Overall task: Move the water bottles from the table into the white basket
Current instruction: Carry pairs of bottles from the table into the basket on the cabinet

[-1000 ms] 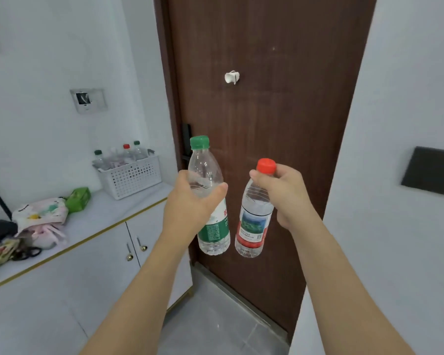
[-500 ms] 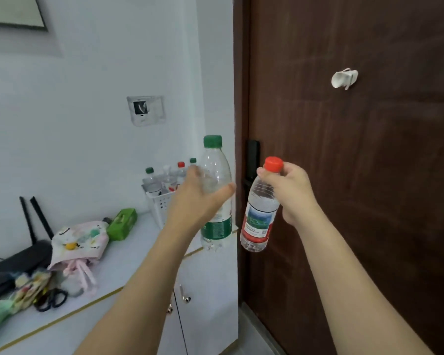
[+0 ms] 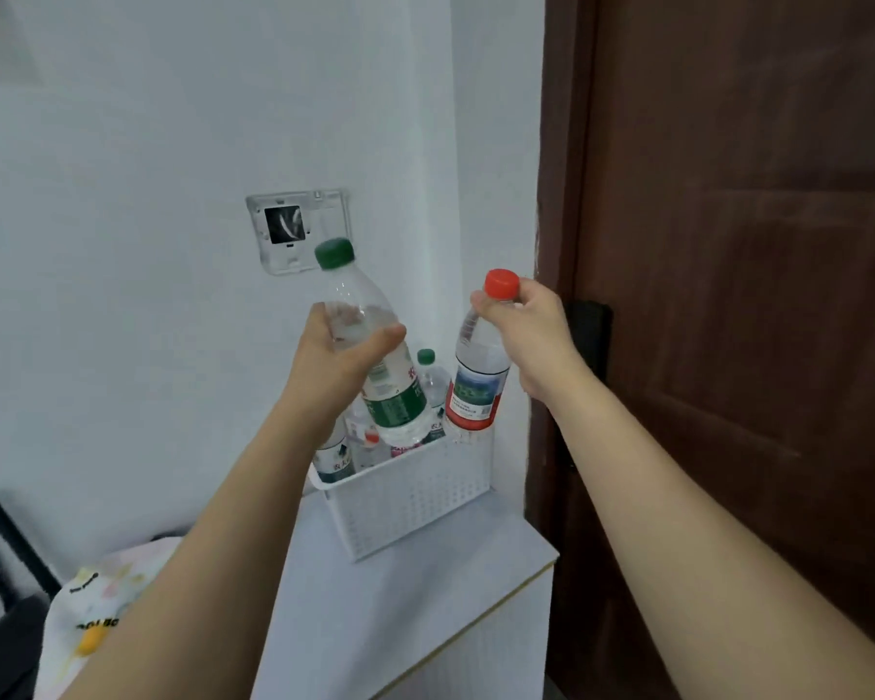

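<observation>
My left hand (image 3: pixel 337 358) grips a clear green-capped bottle (image 3: pixel 392 396) by its upper body, tilted, its base just above the white basket (image 3: pixel 415 492). My right hand (image 3: pixel 531 330) holds a clear red-capped bottle (image 3: pixel 476 386) by the neck, hanging upright over the basket's right end. Several other bottles (image 3: pixel 428 376) stand inside the basket. The perforated basket sits on the white cabinet top (image 3: pixel 400 598), against the wall.
A dark brown door (image 3: pixel 728 295) with a black handle (image 3: pixel 589 336) stands just right of the cabinet. A wall panel (image 3: pixel 299 229) is mounted above the basket. A printed white pouch (image 3: pixel 92 613) and a black device (image 3: pixel 6 598) lie on the cabinet at lower left.
I have stepped closer and turned left. Both hands carried their bottles forward until they hover right over the basket, and the green-capped bottle has tilted.
</observation>
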